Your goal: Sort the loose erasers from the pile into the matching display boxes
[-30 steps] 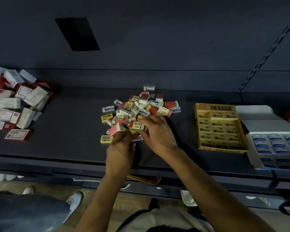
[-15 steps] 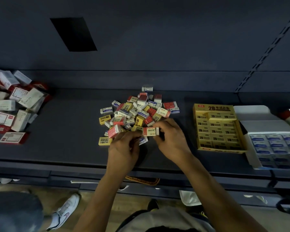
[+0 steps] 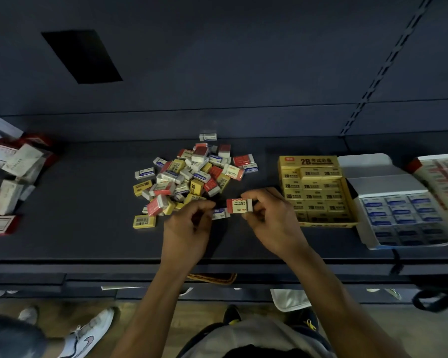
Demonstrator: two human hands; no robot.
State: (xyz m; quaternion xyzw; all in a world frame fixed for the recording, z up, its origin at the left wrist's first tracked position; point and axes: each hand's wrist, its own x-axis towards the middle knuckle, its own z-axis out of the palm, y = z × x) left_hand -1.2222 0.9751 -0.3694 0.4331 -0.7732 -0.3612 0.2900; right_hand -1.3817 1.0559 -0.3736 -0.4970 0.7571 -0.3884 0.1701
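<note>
A pile of loose erasers (image 3: 192,177) in red, yellow and blue-white sleeves lies mid-shelf. My right hand (image 3: 272,223) pinches a red-and-white 2B eraser (image 3: 239,205) just in front of the pile. My left hand (image 3: 189,228) has its fingers curled at the pile's near edge, touching a blue-white eraser (image 3: 221,213); whether it grips it I cannot tell. To the right stand a yellow 2B display box (image 3: 318,161), a white box of blue erasers (image 3: 367,236) and a red-and-white box (image 3: 440,171) at the frame edge.
A heap of larger red and white cartons (image 3: 8,174) lies at the shelf's left end. One yellow eraser (image 3: 144,221) sits apart at the pile's near left. Another person's white shoe (image 3: 88,334) is on the floor at lower left.
My right hand has lifted the red-and-white eraser out of the pile and drawn it rightward and nearer. My left hand has shifted right to the blue-white eraser.
</note>
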